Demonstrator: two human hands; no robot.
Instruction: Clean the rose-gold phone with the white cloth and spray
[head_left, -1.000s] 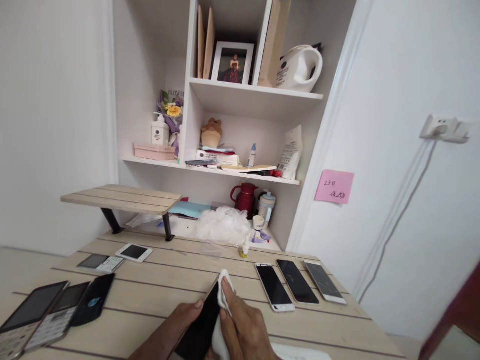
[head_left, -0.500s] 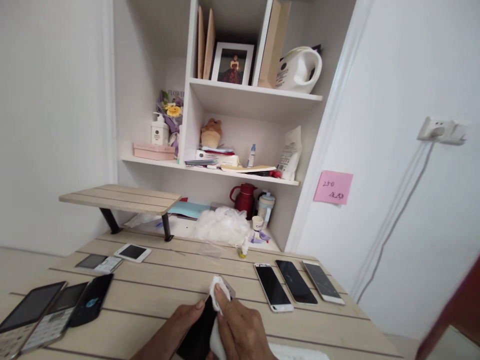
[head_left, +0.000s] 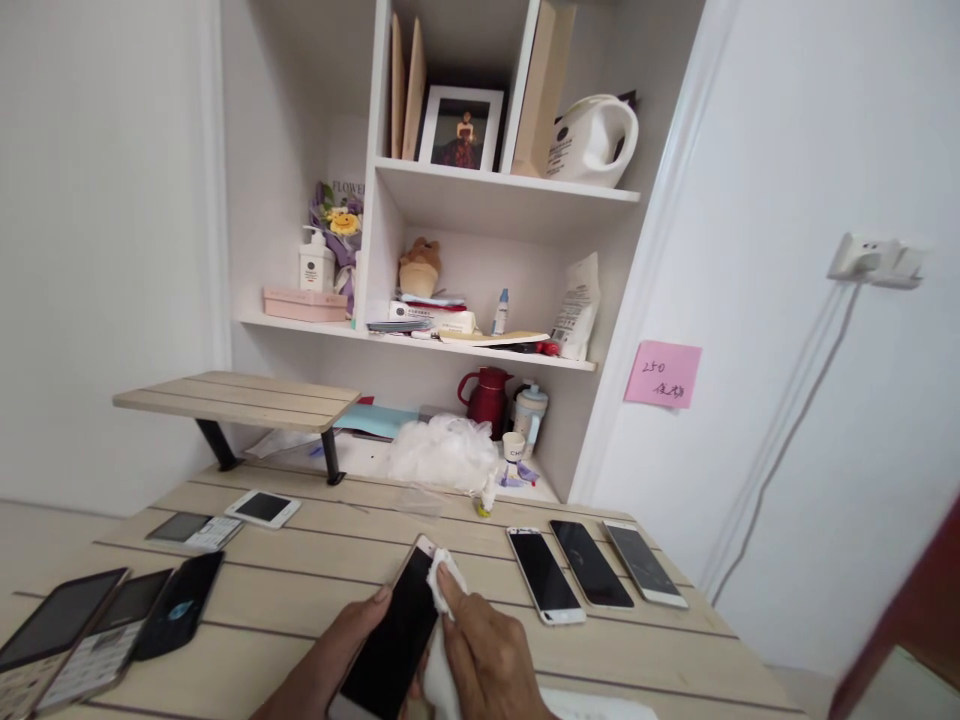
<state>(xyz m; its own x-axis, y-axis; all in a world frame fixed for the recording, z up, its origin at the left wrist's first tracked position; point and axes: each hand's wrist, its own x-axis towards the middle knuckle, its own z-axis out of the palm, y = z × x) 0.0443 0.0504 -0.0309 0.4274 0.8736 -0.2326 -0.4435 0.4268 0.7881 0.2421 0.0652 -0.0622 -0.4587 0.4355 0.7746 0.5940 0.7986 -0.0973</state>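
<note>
A smartphone (head_left: 394, 635) with a dark screen lies tilted in my left hand (head_left: 330, 655), whose thumb rests along its left edge. My right hand (head_left: 491, 655) is closed on a white cloth (head_left: 442, 680). Its index finger presses part of the cloth against the upper right edge of the phone. Most of my left fingers are hidden under the phone. Several other phones lie to either side, among them a white one (head_left: 545, 575) at right and a black one (head_left: 180, 605) at left.
A small wooden stand (head_left: 240, 400) with black legs is at the back left. A small white bottle (head_left: 487, 495) stands near a clear plastic bag (head_left: 442, 450). Behind the table rises a white shelf (head_left: 510, 190). Another white cloth (head_left: 596, 706) lies at the front edge.
The cloth under my right index finger has slid from across the phone's top to its right edge, uncovering more of the screen. The view has shifted slightly.
</note>
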